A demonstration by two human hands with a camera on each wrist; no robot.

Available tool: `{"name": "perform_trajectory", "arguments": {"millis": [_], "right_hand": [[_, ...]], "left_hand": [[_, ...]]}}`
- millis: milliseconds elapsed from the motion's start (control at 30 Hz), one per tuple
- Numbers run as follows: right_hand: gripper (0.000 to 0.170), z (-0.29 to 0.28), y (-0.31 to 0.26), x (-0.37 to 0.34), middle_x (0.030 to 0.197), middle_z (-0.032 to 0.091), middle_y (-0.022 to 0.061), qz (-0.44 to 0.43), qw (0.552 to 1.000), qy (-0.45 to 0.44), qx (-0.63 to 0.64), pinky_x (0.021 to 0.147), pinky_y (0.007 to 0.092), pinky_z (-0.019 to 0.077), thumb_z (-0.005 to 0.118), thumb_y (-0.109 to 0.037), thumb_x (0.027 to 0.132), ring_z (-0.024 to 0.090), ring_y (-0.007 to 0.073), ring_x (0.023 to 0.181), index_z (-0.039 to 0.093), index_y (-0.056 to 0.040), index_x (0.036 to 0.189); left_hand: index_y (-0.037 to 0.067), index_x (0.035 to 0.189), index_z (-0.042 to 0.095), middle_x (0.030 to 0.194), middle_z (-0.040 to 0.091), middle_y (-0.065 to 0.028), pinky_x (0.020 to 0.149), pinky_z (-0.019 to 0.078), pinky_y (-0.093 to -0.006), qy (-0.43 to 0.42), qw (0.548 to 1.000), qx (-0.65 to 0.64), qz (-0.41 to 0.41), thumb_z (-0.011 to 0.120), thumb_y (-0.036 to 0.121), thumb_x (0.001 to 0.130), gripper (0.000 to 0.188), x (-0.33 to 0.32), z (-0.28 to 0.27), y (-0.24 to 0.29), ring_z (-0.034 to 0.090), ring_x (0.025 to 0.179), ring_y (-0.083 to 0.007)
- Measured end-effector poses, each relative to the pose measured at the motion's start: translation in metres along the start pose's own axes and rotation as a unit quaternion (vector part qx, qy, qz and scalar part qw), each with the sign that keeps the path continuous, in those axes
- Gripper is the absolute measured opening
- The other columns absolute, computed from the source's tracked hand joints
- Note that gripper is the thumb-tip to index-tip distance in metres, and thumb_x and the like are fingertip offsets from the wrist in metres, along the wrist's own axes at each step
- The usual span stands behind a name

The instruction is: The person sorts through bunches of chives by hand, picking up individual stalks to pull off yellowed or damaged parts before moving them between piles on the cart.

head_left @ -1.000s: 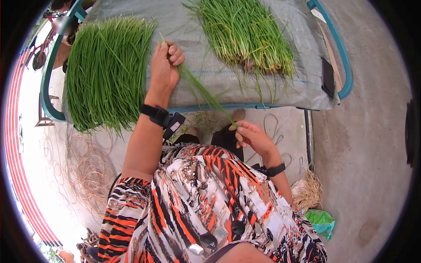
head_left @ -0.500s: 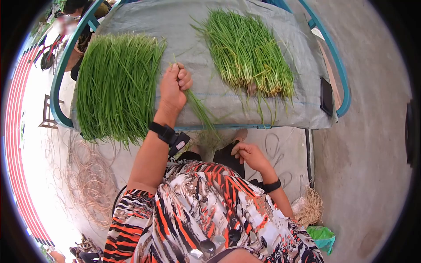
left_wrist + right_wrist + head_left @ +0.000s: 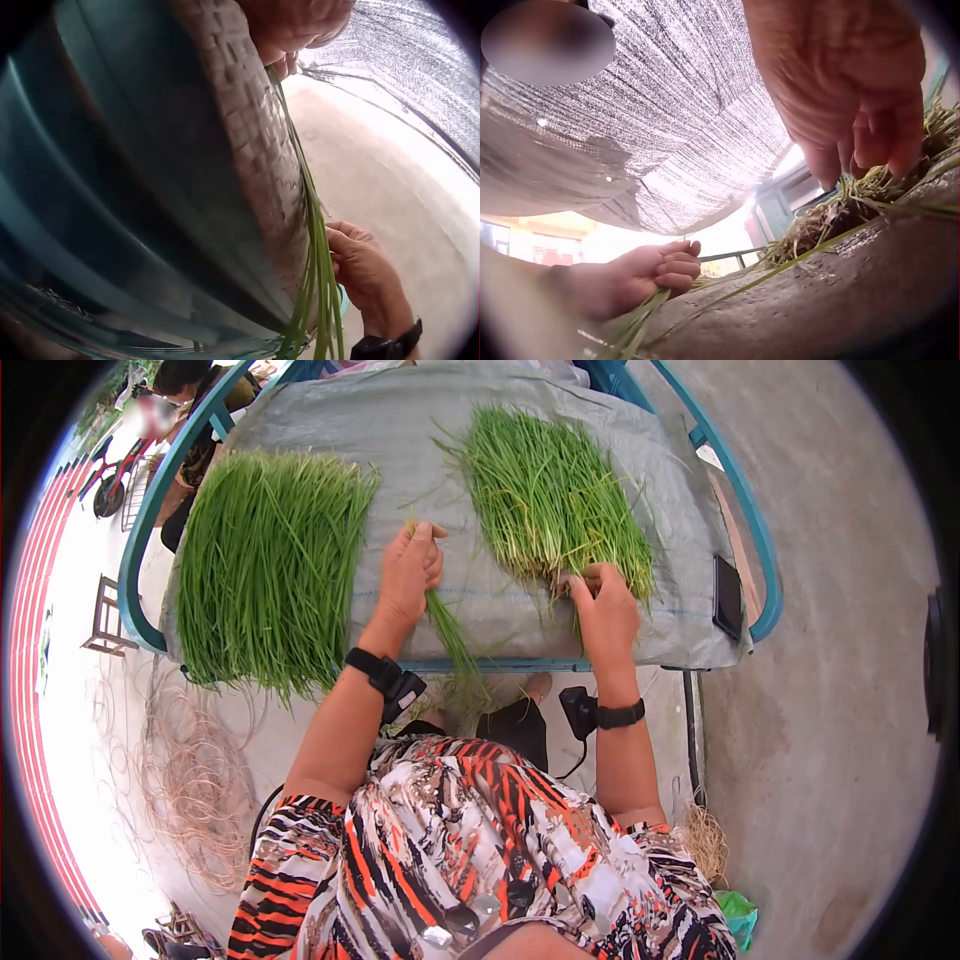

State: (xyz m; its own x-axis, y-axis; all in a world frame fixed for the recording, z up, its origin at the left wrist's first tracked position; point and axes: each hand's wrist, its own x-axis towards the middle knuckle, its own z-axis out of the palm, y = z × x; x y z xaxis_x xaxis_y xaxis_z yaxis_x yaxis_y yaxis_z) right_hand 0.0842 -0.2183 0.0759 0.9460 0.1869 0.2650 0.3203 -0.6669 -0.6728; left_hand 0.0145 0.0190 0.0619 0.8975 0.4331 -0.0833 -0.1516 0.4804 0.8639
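My left hand [image 3: 410,575] grips a thin bunch of chives [image 3: 452,635] in its curled fingers, near the front middle of the cloth-covered table [image 3: 400,420]. In the left wrist view the long green leaves [image 3: 319,277] hang down past the woven cloth edge. My right hand [image 3: 608,615] is at the root end of the loose chive pile [image 3: 540,485] on the right. Seen from the right wrist, its fingertips [image 3: 826,169] pinch at the stems among the tangled, dry-looking roots [image 3: 810,232]. A neatly lined-up chive pile [image 3: 270,570] lies left of my left hand.
A dark phone [image 3: 727,597] lies at the cloth's right edge. Teal metal rails [image 3: 140,520] curve round both sides of the table. Coiled string [image 3: 195,790] is on the floor at left, and a green bag [image 3: 738,915] at lower right. Another person [image 3: 190,420] is at the upper left.
My right hand let go of the bunch's leaf tips, then moved up and forward to the right pile's root end. The left hand keeps hold of its bunch.
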Motion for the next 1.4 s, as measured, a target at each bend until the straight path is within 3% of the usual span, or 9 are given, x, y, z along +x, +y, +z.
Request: {"name": "perform_trajectory", "arguments": {"millis": [133, 267, 467, 600, 700, 833, 1100, 1300, 1400], "right_hand": [[0.020, 0.000, 0.004, 0.002, 0.073, 0.063, 0.0083, 0.028, 0.998, 0.017, 0.055, 0.063, 0.0345, 0.0457, 0.062, -0.021, 0.083, 0.060, 0.0211, 0.068, 0.061, -0.0019, 0.087], [0.012, -0.024, 0.000, -0.012, 0.072, 0.059, 0.0000, 0.081, 0.966, 0.000, 0.244, 0.052, 0.0224, 0.0412, 0.062, -0.014, 0.086, 0.050, 0.0058, 0.059, 0.060, -0.0021, 0.089], [0.011, -0.056, -0.012, -0.044, 0.072, 0.057, 0.0002, 0.095, 0.895, -0.046, 0.434, 0.049, 0.0184, 0.0399, 0.059, -0.013, 0.089, 0.048, 0.0036, 0.054, 0.060, -0.0034, 0.093], [0.010, -0.050, -0.004, -0.058, 0.072, 0.058, 0.0002, 0.104, 0.899, -0.073, 0.418, 0.049, 0.0182, 0.0400, 0.060, -0.013, 0.089, 0.049, 0.0034, 0.054, 0.060, -0.0036, 0.092], [0.008, -0.053, -0.017, -0.066, 0.071, 0.057, -0.0009, 0.096, 0.917, -0.073, 0.381, 0.049, 0.0182, 0.0393, 0.061, -0.012, 0.088, 0.047, 0.0032, 0.055, 0.060, -0.0038, 0.091], [0.005, -0.054, -0.024, -0.072, 0.071, 0.058, -0.0018, 0.096, 0.926, -0.083, 0.355, 0.050, 0.0178, 0.0383, 0.060, -0.008, 0.087, 0.047, 0.0015, 0.059, 0.060, -0.0038, 0.090], [0.005, -0.059, -0.027, -0.077, 0.072, 0.058, -0.0024, 0.023, 0.958, -0.131, 0.255, 0.054, 0.0182, 0.0383, 0.058, -0.004, 0.086, 0.047, 0.0020, 0.062, 0.062, -0.0019, 0.089], [0.015, -0.078, -0.012, -0.067, 0.068, 0.054, -0.0013, 0.067, 0.920, -0.044, 0.383, 0.052, 0.0185, 0.0374, 0.057, -0.005, 0.086, 0.046, 0.0023, 0.058, 0.059, -0.0040, 0.101], [0.016, -0.078, -0.043, -0.065, 0.069, 0.053, -0.0012, 0.024, 0.921, -0.126, 0.368, 0.052, 0.0187, 0.0386, 0.056, -0.006, 0.088, 0.046, 0.0034, 0.056, 0.056, -0.0028, 0.104]], "left_hand": [[0.003, 0.094, 0.052, 0.058, 0.030, 0.0063, 0.039, 0.0211, -0.0186, -0.010, 1.000, 0.001, 0.002, 0.043, 0.026, 0.099, 0.025, -0.001, 0.000, 0.000, 0.026, 0.046, -0.0023], [0.003, 0.098, 0.052, 0.059, 0.029, 0.0064, 0.041, 0.0212, -0.0185, -0.015, 1.000, 0.018, 0.001, 0.042, 0.027, 0.099, 0.027, -0.002, 0.001, 0.002, 0.025, 0.047, -0.0023], [0.002, 0.102, 0.055, 0.065, 0.042, 0.0050, 0.042, 0.0234, -0.0174, -0.008, 0.997, 0.061, 0.046, 0.041, 0.027, 0.100, 0.029, -0.002, 0.004, -0.004, 0.030, 0.049, -0.0023], [0.004, 0.109, 0.057, 0.079, 0.059, 0.0028, 0.044, 0.0270, -0.0170, -0.060, 0.977, 0.185, 0.084, 0.039, 0.027, 0.100, 0.031, -0.018, 0.018, 0.006, 0.033, 0.050, -0.0015], [0.008, 0.116, 0.057, 0.095, 0.062, -0.0015, 0.049, 0.0380, -0.0234, -0.181, 0.902, 0.335, 0.201, 0.047, 0.017, 0.094, 0.026, -0.045, 0.056, 0.018, 0.045, 0.056, -0.0090], [0.012, 0.122, 0.055, 0.107, 0.060, -0.0060, 0.061, 0.0483, -0.0327, -0.284, 0.752, 0.453, 0.384, 0.055, 0.005, 0.080, 0.042, -0.064, 0.084, -0.004, 0.056, 0.074, -0.0223], [0.008, 0.107, 0.055, 0.087, 0.052, -0.0085, 0.068, 0.0485, -0.0345, -0.340, 0.669, 0.560, 0.351, 0.057, 0.001, 0.072, 0.037, -0.075, 0.075, -0.006, 0.056, 0.085, -0.0276], [0.005, 0.103, 0.057, 0.089, 0.054, -0.0099, 0.070, 0.0473, -0.0364, -0.290, 0.713, 0.533, 0.352, 0.057, 0.000, 0.071, 0.032, -0.076, 0.069, 0.019, 0.055, 0.084, -0.0297], [0.005, 0.103, 0.058, 0.088, 0.056, -0.0113, 0.070, 0.0471, -0.0358, -0.311, 0.780, 0.443, 0.314, 0.059, 0.002, 0.074, 0.029, -0.088, 0.079, 0.039, 0.055, 0.081, -0.0313]]}}
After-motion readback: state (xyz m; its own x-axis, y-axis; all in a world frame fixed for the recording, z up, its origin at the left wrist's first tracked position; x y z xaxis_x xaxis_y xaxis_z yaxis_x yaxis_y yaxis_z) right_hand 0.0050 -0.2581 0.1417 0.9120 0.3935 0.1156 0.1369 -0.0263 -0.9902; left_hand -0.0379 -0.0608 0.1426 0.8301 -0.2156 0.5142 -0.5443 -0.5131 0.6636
